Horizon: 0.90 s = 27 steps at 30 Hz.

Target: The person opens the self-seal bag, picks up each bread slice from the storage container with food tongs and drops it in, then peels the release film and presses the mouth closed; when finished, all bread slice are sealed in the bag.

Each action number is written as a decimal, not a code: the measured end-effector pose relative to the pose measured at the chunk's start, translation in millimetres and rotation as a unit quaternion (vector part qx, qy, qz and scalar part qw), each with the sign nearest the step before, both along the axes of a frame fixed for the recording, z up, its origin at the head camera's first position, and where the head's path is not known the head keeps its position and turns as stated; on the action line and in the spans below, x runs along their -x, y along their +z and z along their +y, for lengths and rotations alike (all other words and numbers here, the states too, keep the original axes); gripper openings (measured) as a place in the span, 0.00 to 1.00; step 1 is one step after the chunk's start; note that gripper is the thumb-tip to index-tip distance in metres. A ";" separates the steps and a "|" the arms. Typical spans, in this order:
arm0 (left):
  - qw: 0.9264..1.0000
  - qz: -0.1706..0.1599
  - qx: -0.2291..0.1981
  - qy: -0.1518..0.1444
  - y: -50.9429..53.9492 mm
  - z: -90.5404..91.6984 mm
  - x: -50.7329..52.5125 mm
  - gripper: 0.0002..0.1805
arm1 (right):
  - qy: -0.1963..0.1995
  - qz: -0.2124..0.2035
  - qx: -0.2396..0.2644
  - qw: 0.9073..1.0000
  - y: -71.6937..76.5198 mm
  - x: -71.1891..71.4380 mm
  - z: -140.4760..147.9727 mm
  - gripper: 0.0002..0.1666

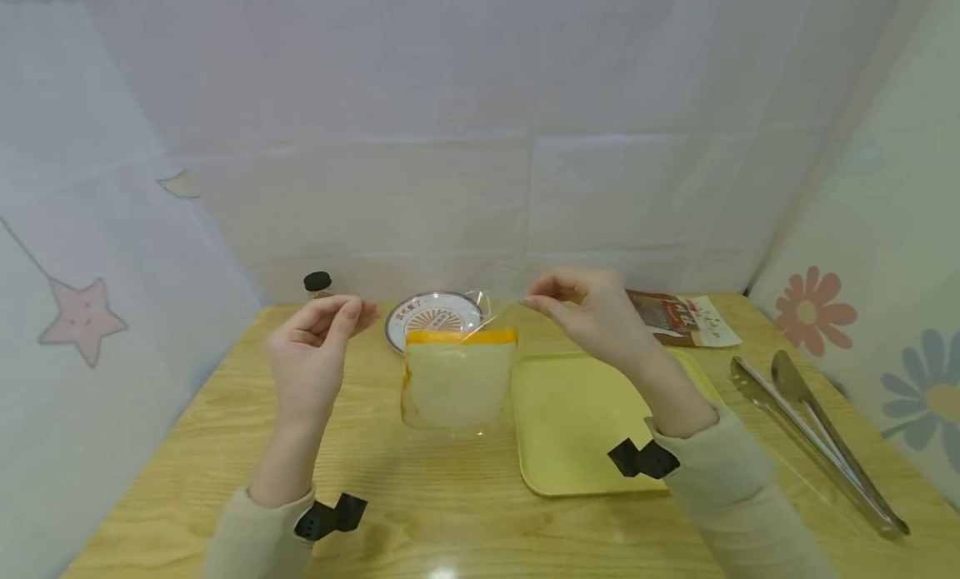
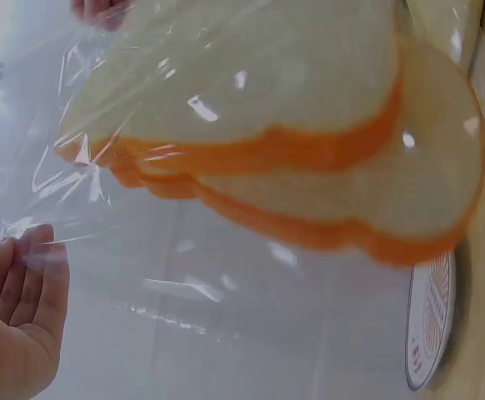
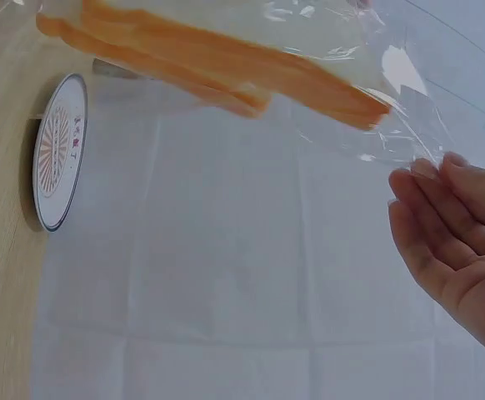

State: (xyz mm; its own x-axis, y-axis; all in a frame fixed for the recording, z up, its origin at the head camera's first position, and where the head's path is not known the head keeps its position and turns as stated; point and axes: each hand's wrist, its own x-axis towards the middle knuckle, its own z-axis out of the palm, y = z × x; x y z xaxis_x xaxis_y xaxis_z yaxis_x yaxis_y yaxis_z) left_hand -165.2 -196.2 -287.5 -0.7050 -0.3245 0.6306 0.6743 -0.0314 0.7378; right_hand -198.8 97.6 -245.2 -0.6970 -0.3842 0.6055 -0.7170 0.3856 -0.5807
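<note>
A clear plastic bag with slices of orange-crusted white bread hangs in the air between both hands. My left hand pinches the bag's left edge between thumb and fingers; the left wrist view shows that hand at the film's corner, beside the bread. On the other side, my right hand pinches the opposite edge with thumb and fingertips. In the right wrist view the hand grips the clear film just below the bread's crust.
Behind the bread stands a white patterned plate, with a black-lidded jar to its left. A yellow tray lies at the right, a brown and white packet behind it. Metal tongs rest at the far right.
</note>
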 end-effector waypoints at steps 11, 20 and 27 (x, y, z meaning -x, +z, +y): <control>0.997 -0.061 -0.037 0.022 -16.0 -2.2 -1.1 0.12 | -0.003 -0.079 0.017 0.997 -11.1 -2.0 -4.3 0.04; 0.996 -0.086 -0.009 0.012 -14.2 -6.1 -2.0 0.11 | 0.000 -0.082 0.147 0.986 -28.4 1.6 -13.7 0.04; 0.996 -0.086 -0.012 -0.005 -11.7 -5.3 -6.6 0.09 | 0.003 -0.105 0.297 0.949 -38.4 -1.6 -20.7 0.15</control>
